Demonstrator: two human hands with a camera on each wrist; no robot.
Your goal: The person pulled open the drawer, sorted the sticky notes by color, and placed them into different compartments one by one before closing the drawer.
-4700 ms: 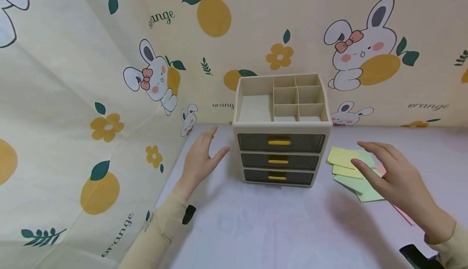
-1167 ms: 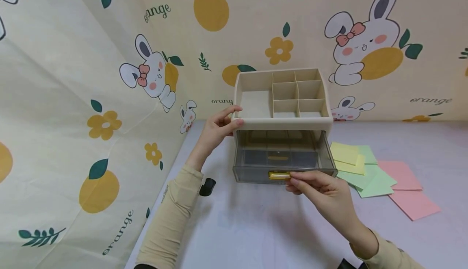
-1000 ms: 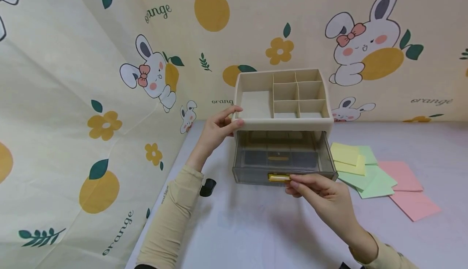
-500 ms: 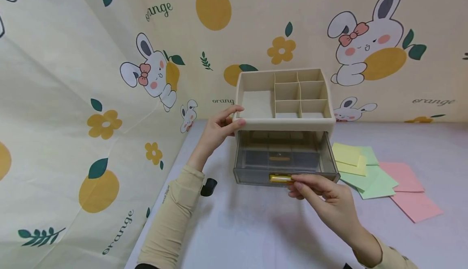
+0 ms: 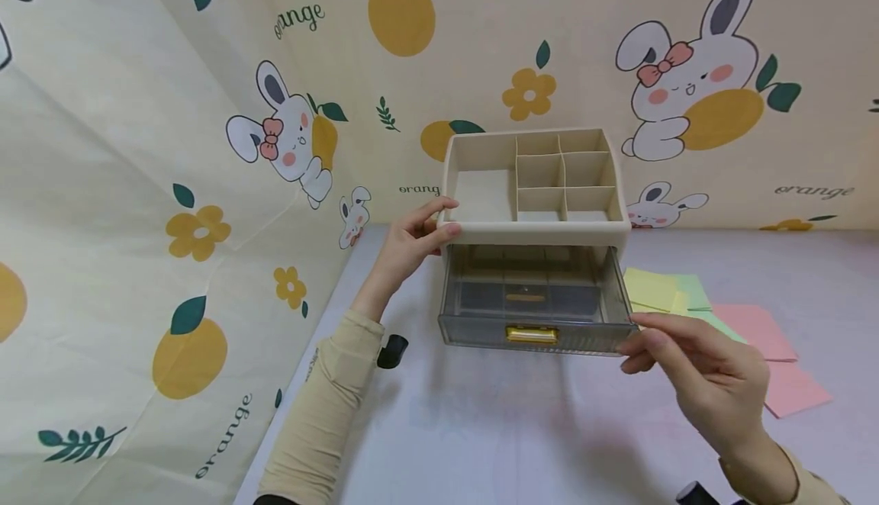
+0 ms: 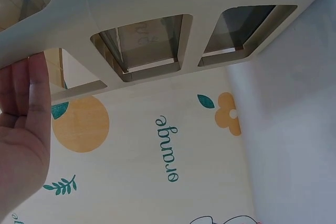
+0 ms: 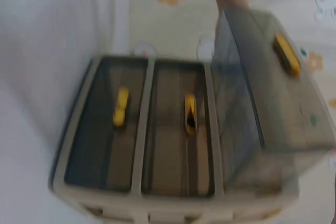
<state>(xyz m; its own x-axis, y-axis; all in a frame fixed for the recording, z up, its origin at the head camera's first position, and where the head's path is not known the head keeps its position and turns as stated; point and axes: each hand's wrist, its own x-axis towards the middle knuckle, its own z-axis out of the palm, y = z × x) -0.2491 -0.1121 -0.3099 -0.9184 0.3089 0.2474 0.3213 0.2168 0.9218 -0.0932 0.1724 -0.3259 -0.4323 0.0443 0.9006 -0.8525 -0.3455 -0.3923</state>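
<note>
Your left hand [image 5: 408, 242] grips the left front rim of the organizer [image 5: 536, 233], while your right hand [image 5: 717, 371] has just left the yellow handle [image 5: 532, 334] for the right front corner of the top drawer [image 5: 474, 330]; whether it pinches there, you cannot tell. The drawer stays pulled out, so its inside seems within reach. Yellow notes [image 5: 648, 288] and pink notes [image 5: 800, 390] lie just right. Behind, the backdrop [image 5: 474, 24] repeats "orange"; no brand is readable.

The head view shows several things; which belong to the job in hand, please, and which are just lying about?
In the job:
organizer, held by the left grip
open top drawer

Apparently lying about:
yellow paper
green paper
pink paper
</note>
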